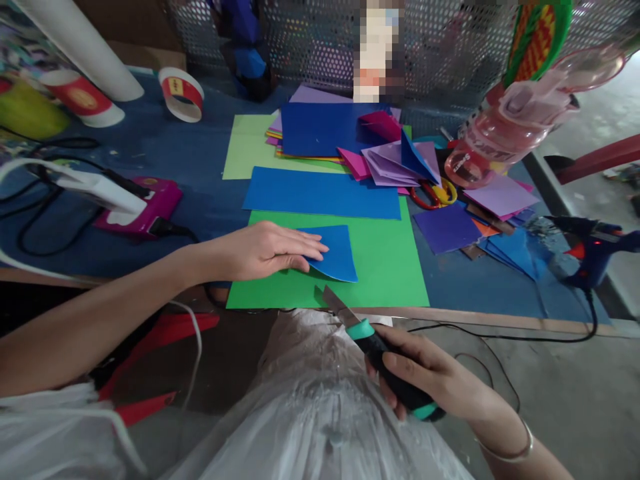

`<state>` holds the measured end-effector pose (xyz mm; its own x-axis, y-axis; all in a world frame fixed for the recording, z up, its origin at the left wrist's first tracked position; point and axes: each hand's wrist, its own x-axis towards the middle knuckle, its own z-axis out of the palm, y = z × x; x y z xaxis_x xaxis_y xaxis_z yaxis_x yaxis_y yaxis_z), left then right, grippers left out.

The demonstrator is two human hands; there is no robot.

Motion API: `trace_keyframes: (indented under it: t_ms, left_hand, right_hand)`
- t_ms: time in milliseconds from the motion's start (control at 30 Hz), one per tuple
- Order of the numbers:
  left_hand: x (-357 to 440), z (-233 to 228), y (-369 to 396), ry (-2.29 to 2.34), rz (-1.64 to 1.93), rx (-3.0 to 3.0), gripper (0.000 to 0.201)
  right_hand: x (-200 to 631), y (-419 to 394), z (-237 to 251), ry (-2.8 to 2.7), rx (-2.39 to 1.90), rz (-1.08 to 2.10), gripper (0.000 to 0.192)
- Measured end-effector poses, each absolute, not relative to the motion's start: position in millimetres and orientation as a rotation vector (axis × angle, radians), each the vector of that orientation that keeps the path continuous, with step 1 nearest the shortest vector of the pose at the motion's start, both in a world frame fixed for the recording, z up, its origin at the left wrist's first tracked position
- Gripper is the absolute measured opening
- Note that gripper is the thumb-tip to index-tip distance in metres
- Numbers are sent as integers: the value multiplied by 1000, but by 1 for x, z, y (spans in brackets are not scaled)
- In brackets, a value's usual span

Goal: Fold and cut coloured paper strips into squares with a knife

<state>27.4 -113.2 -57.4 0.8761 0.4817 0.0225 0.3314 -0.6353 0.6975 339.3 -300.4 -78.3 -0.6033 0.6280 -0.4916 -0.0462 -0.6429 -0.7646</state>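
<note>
My left hand (pixel 265 250) lies flat, fingers together, pressing on a folded blue paper piece (pixel 336 257) that rests on a green sheet (pixel 385 267) at the table's near edge. My right hand (pixel 425 383) is below the table edge, closed around the black and teal handle of a utility knife (pixel 373 340). Its blade points up and left toward the green sheet's near edge, apart from the blue piece.
A blue sheet (pixel 320 193), a pile of coloured paper (pixel 350 137), scissors (pixel 433 193), a pink bottle (pixel 505 127) and a blue glue gun (pixel 595 250) are at the back and right. A magenta device (pixel 145 207) with cables sits left. Tape rolls (pixel 181 93) stand far left.
</note>
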Motion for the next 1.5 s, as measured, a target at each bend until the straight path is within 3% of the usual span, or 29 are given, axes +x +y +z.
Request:
trace_keyframes:
  t_ms: [533,667,733,867,1167,1367,1500]
  left_hand:
    - [40,-50,-129,676,669,2301,12]
    - [37,-54,-135,663,607,2301,10]
    - [35,-54,-134,651,447,2343,22]
    - [32,-44,-123,660,160,2466,72]
    - [54,-40,-97,1246,145,2392,99]
    - [67,-48,-112,1275,191,2476,68]
    - [68,-47,-121,1300,266,2523,59]
  right_hand:
    - [346,-302,-71,-1075,-1112,2135,41]
    - [345,-303,-63,-953,-1143,2011,45]
    - [344,-303,-61,-907,-1158,1952,45]
    - [345,-304,-60,-883,-1155,1900,39]
    - [349,-305,-66,-987,-1166,1875,45]
    - [349,-303,-68,-968,-1138,1866,46]
    - [347,-301,-69,-958,-1137,1880,47]
